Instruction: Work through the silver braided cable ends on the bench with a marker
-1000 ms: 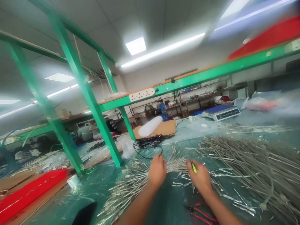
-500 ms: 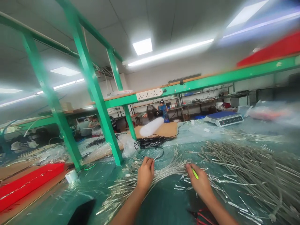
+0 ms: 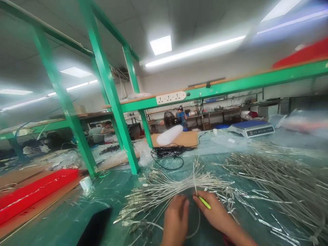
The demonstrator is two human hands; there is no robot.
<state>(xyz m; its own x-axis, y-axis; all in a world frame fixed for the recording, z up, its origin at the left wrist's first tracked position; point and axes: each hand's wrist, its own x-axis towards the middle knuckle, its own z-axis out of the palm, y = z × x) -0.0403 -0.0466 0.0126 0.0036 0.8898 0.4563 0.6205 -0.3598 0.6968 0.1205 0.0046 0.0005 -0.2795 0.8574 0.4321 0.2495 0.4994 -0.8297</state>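
My left hand (image 3: 176, 218) rests low in the middle with its fingers curled on a thin silvery wire (image 3: 195, 177) that rises from the table. My right hand (image 3: 214, 213) sits just to its right, closed on a small bright green stick (image 3: 204, 202) and pinching the same wire. Both hands are at the near edge of a fanned bundle of silvery wires (image 3: 164, 189) lying on the green table mat (image 3: 107, 194).
A large heap of wires (image 3: 276, 181) fills the right side. Green frame posts (image 3: 112, 99) stand at the left. Behind are a black cable coil (image 3: 169, 151), a white roll (image 3: 169, 134), a weighing scale (image 3: 252, 128), a red tray (image 3: 36, 191) and people seated at the far benches.
Both hands have pulled back toward me and closer together. One wire now stands up from the bundle between them. The view has tilted slightly.
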